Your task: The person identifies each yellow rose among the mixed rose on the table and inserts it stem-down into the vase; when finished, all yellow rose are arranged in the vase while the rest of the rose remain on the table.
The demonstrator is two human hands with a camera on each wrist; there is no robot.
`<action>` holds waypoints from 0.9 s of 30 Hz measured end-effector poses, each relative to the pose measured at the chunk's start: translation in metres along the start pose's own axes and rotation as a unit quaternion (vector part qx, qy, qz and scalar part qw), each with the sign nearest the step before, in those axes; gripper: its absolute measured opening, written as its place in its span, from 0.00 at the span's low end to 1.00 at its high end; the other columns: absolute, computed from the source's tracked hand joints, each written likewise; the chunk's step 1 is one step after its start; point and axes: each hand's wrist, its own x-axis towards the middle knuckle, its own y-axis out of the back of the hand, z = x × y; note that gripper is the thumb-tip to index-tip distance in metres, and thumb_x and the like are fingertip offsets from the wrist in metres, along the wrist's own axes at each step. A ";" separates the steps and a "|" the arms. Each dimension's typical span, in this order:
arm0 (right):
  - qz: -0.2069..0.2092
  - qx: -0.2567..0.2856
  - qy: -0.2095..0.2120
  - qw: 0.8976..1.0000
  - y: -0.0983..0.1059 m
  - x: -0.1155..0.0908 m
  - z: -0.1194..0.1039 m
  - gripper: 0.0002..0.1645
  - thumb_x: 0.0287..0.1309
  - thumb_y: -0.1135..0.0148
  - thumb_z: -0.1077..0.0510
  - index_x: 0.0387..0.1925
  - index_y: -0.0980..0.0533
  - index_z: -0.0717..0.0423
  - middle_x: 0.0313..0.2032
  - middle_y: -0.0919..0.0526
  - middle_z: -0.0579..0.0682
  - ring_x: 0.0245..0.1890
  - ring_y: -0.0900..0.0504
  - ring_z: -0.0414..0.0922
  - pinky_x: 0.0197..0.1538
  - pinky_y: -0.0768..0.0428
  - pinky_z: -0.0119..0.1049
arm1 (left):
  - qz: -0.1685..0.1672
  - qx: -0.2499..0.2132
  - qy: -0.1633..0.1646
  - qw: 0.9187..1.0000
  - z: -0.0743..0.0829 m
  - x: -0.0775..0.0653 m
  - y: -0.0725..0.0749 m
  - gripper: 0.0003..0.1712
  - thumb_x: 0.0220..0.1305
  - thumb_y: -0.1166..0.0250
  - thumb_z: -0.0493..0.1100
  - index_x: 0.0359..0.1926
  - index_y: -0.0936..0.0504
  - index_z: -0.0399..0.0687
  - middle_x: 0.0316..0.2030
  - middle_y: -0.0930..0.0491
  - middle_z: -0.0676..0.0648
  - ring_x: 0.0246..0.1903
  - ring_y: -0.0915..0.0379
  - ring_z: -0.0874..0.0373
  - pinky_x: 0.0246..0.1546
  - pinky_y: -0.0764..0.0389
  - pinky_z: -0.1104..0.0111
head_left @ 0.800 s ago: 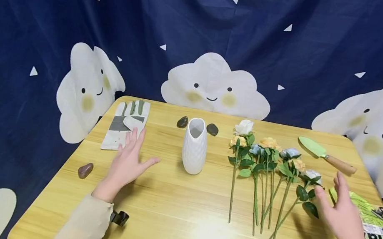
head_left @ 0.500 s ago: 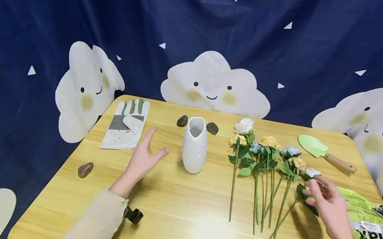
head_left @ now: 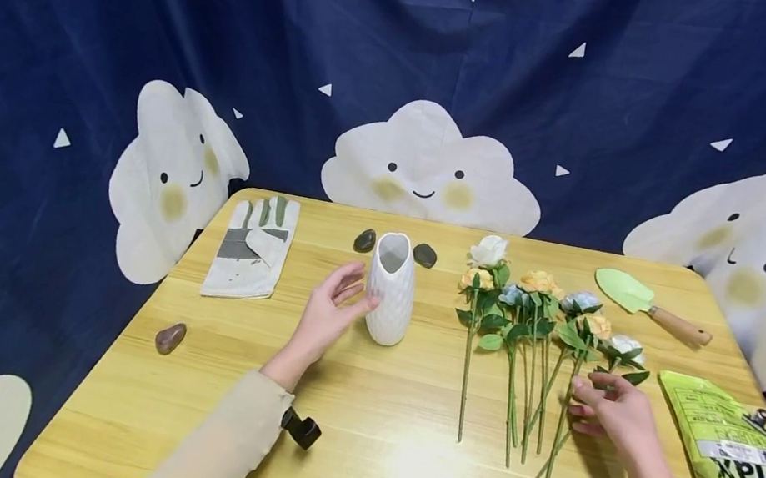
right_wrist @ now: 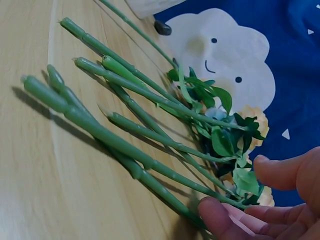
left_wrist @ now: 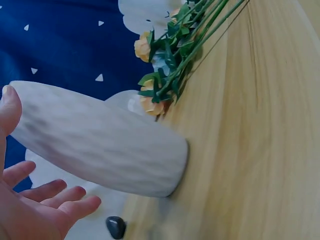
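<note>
A white textured vase (head_left: 390,308) stands upright in the middle of the table. My left hand (head_left: 332,308) is at its left side, thumb and fingers parted around it without a grip; in the left wrist view, the vase (left_wrist: 100,140) rises between the thumb and the spread fingers. To the right lie several artificial roses with green stems, among them an orange rose (head_left: 595,326) and a white rose (head_left: 626,347). My right hand (head_left: 620,414) reaches the rightmost stems (right_wrist: 135,135). Its thumb and fingers stay apart there; whether a fingertip touches a stem is hard to tell.
Two dark stones (head_left: 425,255) flank the vase. At left are folded gardening gloves (head_left: 250,251) and a brown stone (head_left: 169,338). A green trowel (head_left: 653,308) lies back right, and a clipped green-white bag (head_left: 743,469) occupies the right edge. A blue curtain hangs behind.
My left hand has moved right, from beside the gloves to the vase. My right hand has moved left, from near the bag to the rightmost rose stems. The vase and roses stay put.
</note>
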 end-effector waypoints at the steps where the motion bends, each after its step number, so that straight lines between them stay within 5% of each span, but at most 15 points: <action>1: -0.002 0.003 -0.003 1.000 -0.001 0.000 0.000 0.42 0.62 0.41 0.55 0.63 0.50 0.77 0.40 0.24 0.60 0.31 0.17 0.47 0.38 0.19 0.43 | 0.001 -0.004 -0.001 1.000 -0.003 0.001 -0.002 0.36 0.52 0.30 0.35 0.62 0.34 0.37 0.58 0.32 0.36 0.56 0.33 0.42 0.57 0.32 0.57; 5: 0.001 -0.007 -0.008 1.000 -0.006 0.003 0.000 0.39 0.59 0.41 0.62 0.61 0.50 0.78 0.35 0.21 0.56 0.28 0.18 0.46 0.35 0.18 0.42 | 0.015 -0.011 -0.017 1.000 -0.022 0.006 -0.005 0.33 0.50 0.28 0.36 0.59 0.28 0.44 0.55 0.26 0.43 0.53 0.29 0.48 0.53 0.28 0.62; 15: 0.055 -0.017 -0.026 0.998 -0.021 0.008 -0.003 0.34 0.52 0.43 0.72 0.59 0.44 0.78 0.28 0.21 0.55 0.22 0.20 0.45 0.30 0.18 0.40 | 0.037 -0.011 0.001 0.999 -0.026 0.006 -0.006 0.32 0.49 0.27 0.37 0.57 0.26 0.44 0.53 0.25 0.39 0.52 0.29 0.46 0.55 0.32 0.53; 27: 0.116 -0.026 0.095 0.988 -0.003 -0.011 -0.043 0.32 0.56 0.41 0.71 0.59 0.42 0.76 0.28 0.21 0.49 0.20 0.19 0.42 0.28 0.18 0.40 | 0.024 -0.010 0.002 1.000 0.003 -0.003 -0.010 0.31 0.51 0.30 0.32 0.58 0.29 0.34 0.52 0.27 0.33 0.52 0.31 0.40 0.56 0.34 0.50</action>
